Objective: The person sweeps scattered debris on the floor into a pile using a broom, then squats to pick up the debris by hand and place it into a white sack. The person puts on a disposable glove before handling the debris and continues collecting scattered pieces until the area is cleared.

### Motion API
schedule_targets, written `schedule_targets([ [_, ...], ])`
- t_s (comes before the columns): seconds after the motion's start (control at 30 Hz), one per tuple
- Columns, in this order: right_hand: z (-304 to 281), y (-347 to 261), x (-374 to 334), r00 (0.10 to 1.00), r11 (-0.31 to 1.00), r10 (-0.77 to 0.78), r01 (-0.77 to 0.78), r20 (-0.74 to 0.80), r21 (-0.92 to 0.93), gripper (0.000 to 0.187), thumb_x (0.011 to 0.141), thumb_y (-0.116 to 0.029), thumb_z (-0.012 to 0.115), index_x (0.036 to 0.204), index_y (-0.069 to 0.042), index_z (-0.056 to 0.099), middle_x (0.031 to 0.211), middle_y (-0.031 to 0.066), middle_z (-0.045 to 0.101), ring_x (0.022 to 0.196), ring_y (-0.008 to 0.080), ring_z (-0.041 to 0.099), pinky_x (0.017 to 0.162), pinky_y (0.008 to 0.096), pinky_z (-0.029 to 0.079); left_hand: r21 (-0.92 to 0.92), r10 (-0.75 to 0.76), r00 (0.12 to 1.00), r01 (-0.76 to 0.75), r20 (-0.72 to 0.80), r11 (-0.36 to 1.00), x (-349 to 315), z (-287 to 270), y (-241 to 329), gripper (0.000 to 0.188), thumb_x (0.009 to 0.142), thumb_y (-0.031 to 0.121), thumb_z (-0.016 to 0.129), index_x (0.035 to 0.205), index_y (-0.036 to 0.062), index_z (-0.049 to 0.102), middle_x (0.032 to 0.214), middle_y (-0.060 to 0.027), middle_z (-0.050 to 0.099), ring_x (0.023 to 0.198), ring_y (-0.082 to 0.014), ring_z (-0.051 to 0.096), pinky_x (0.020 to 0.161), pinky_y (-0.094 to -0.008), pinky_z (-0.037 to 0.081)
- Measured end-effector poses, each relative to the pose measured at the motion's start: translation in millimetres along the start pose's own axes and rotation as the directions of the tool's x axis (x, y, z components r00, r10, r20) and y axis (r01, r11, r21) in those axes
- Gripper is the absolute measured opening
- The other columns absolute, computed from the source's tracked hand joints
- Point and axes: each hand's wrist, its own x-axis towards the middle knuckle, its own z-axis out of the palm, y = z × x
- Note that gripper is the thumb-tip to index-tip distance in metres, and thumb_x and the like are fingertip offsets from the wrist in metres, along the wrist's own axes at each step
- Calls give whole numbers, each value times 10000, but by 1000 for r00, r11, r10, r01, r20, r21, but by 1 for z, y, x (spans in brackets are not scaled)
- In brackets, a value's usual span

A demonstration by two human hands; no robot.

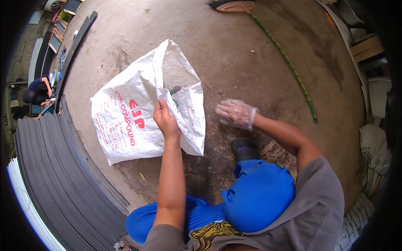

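Note:
A white woven plastic sack [121,104] with red printing lies on the floor in front of me, its mouth gaping to the right. My left hand [166,120] is closed on the sack's rim and holds the edge up. Just inside the mouth shows a small green thing with a dark, pointed end [175,90], too little of it visible to name. To the right of the sack, apart from it, my right hand [237,113] wears a clear plastic glove. It is low over the floor, palm down, slightly blurred, its fingers stretched toward the sack and nothing visible in them.
A broom head [232,6] with a green-striped handle [289,62] lies at the far right. Long grey strips [54,167] are stacked on the left. Beyond them a person [39,92] works among clutter. White sacks [374,146] and containers line the right side.

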Motion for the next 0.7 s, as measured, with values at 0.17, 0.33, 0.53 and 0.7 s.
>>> schedule_targets([
  [0.17, 14, 16, -42, 975, 994, -50, 26, 217, 111, 614, 1027, -460, 446, 1490, -58, 420, 1565, 159, 391, 1472, 298, 334, 1231, 438, 244, -4, -22, 1000, 22, 22, 1000, -1, -1, -5, 304, 1095, 244, 464, 985, 21, 639, 895, 6, 632, 805, -47, 541, 727, -226, 435],
  [0.33, 8, 45, 12, 984, 996, -16, 0, 175, 89, 630, 1016, -451, 466, 1497, -49, 411, 1594, 151, 352, 1492, 302, 299, 1240, 446, 221, 8, -17, 1000, 17, 13, 1000, 2, 2, -11, 304, 1093, 246, 472, 931, 35, 619, 845, 36, 584, 775, -35, 487, 709, -225, 411],
  [0.53, -4, 52, 34, 958, 963, 265, -257, -112, 81, 561, 925, -537, 602, 1182, -40, 641, 1123, 165, 681, 1027, 356, 656, 879, 451, 537, 48, 15, 999, -14, -28, 999, 4, -7, -9, 298, 1088, 250, 485, 900, 51, 603, 819, 53, 551, 778, -28, 455, 724, -216, 387],
  [0.7, -16, 46, 64, 838, 843, 533, -537, -121, -8, 589, 887, -652, 579, 904, -68, 658, 876, 159, 661, 878, 347, 669, 764, 464, 543, 11, -8, 999, 9, -46, 1000, -4, 3, -4, 293, 1090, 243, 478, 902, 56, 603, 829, 50, 554, 783, -30, 457, 728, -220, 389],
])
